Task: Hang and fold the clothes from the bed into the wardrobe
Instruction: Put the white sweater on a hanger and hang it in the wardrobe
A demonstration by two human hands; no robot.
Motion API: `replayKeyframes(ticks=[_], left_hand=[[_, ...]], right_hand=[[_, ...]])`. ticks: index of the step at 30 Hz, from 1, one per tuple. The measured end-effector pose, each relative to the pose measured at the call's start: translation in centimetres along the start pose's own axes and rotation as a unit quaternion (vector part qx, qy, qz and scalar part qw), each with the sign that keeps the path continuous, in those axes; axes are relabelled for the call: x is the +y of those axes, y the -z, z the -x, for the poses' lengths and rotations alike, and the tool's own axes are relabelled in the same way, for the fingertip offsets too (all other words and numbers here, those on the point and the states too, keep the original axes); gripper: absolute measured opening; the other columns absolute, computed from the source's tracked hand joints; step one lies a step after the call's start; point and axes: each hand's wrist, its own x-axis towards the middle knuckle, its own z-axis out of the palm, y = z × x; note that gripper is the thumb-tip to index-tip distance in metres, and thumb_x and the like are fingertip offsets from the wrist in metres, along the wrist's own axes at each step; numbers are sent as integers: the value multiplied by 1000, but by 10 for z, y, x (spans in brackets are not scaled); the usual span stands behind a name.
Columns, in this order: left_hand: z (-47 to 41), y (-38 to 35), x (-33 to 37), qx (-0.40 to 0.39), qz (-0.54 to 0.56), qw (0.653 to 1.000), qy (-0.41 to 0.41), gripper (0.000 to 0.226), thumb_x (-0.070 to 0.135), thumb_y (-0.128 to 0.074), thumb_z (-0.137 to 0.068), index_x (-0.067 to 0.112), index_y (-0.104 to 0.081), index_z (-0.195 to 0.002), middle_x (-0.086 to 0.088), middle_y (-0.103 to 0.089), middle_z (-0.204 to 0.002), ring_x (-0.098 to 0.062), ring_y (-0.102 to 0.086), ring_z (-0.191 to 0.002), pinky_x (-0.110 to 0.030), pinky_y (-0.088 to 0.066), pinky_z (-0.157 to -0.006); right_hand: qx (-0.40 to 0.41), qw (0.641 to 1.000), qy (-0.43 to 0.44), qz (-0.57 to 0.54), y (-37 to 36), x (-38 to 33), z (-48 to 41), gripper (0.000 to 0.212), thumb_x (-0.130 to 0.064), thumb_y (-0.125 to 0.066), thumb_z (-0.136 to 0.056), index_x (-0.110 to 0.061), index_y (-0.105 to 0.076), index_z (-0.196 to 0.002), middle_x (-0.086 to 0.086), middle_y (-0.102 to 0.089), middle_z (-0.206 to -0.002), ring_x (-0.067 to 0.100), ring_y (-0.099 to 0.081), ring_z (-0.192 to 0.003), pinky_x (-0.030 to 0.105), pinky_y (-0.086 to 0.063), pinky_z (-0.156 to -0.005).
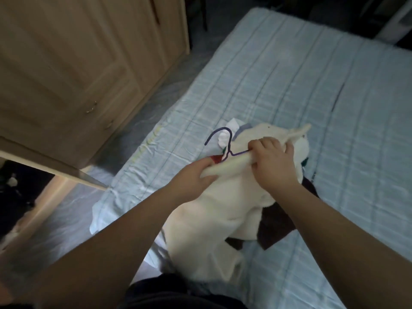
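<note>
Leaning over the pale blue checked bed (289, 85) beside the wooden wardrobe (78, 63), we hold a white garment (211, 219) draped over a purple hanger (229, 141) at the bed's near edge. Our right hand (274, 163) and left hand (194, 175) each curl their fingers round the cloth-covered hanger arm.

no readable text, labels, brands or numbers anywhere
</note>
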Motion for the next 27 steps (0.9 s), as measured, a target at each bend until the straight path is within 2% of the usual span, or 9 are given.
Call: replayKeyframes(ticks=[2, 4, 7, 11, 15, 18, 21, 23, 27], left_hand=[[10, 24, 9, 30, -2, 999, -15, 14, 42, -64, -88, 37, -50, -89, 20, -59, -81, 3, -55, -74, -12, -37, -60], [20, 47, 19, 59, -8, 998, -38, 14, 40, -63, -88, 34, -50, -85, 14, -59, -80, -1, -55, -74, -15, -37, -59], [38, 80, 34, 90, 3, 993, -81, 14, 33, -64, -88, 31, -51, -84, 14, -59, -81, -2, -54, -73, -14, -38, -61], [67, 123, 58, 121, -9, 982, -146, 17, 29, -66, -90, 28, -50, -85, 15, -57, -83, 1, -52, -72, -12, -38, -64], [99, 159, 86, 134, -21, 969, -204, 16, 35, -63, -89, 27, -49, -89, 12, -56, -80, 0, -50, -71, -19, -40, -67], [117, 182, 114, 152, -35, 958, -239, 16, 40, -62, -85, 31, -50, -90, 11, -58, -82, -9, -54, -77, -32, -45, -75], [130, 197, 145, 128, -85, 954, -258, 16, 46, -61, -82, 35, -52, -89, 10, -61, -83, -12, -59, -80, -38, -51, -78], [137, 198, 159, 106, -123, 952, -260, 18, 51, -60, -81, 36, -53, -89, 9, -63, -83, -12, -61, -81, -40, -53, -79], [149, 183, 162, 92, -147, 953, -247, 17, 52, -58, -79, 40, -53, -89, 9, -63, -84, -14, -62, -82, -41, -53, -81]], right_hand=[[29, 999, -14, 2, 22, -13, 11, 54, -14, -59, -75, -33, -46, -124, -5, -58, -126, 23, -48, -121, 55, -36, -96], [56, 998, -22, 4, 41, -26, 24, 67, -13, -59, -76, -31, -41, -138, -4, -50, -143, 23, -46, -125, 48, -39, -90], [94, 993, -56, -41, 70, -41, 41, 75, -13, -66, -79, -28, -34, -146, 2, -41, -152, 27, -47, -127, 47, -44, -94], [134, 975, -110, -138, 111, -63, 61, 68, -12, -65, -84, -24, -36, -145, 2, -40, -151, 27, -44, -130, 43, -41, -106], [181, 962, -110, -171, 142, -99, 85, 60, -10, -62, -85, -18, -45, -141, 4, -48, -143, 28, -46, -127, 43, -41, -106], [179, 958, -116, -192, 157, -123, 105, 60, -15, -62, -87, -23, -42, -142, -1, -46, -143, 21, -43, -128, 39, -41, -107], [192, 950, -117, -218, 175, -133, 118, 60, -16, -61, -87, -27, -40, -142, -5, -45, -142, 17, -42, -128, 34, -40, -103], [191, 948, -113, -226, 183, -130, 122, 61, -17, -61, -86, -23, -41, -143, -1, -46, -143, 20, -41, -131, 36, -39, -107], [117, 952, -130, -249, 176, -113, 124, 60, -19, -62, -87, -17, -44, -144, 4, -45, -148, 22, -39, -136, 37, -32, -114]])
